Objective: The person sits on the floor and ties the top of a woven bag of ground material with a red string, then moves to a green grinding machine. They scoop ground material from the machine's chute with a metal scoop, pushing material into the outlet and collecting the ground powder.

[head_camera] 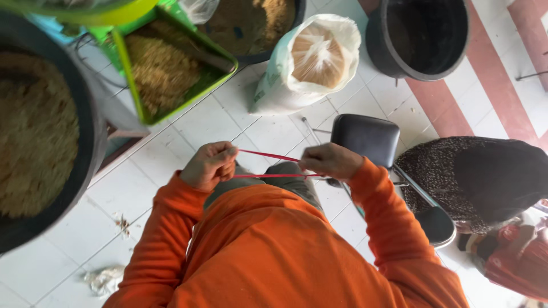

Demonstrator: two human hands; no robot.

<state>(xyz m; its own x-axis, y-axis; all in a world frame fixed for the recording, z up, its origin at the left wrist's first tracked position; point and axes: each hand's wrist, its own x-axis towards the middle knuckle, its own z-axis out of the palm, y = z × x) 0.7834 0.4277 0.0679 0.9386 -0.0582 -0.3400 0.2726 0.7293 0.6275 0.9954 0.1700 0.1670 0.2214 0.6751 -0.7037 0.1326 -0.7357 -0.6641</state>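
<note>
Both hands are closed on a thin red band (268,165), stretched taut between the left hand (209,165) and the right hand (331,161) in front of the orange sweater (274,251), above the white tiled floor (194,128). The band is only pulled open so far; it is not yet around anything, and the white sack (274,85) of tan grain-like stuff stands open near the black chair (365,140). A green tray (134,85) and black tubs (94,148) sit along the floor's upper left, well apart from the hands.
</note>
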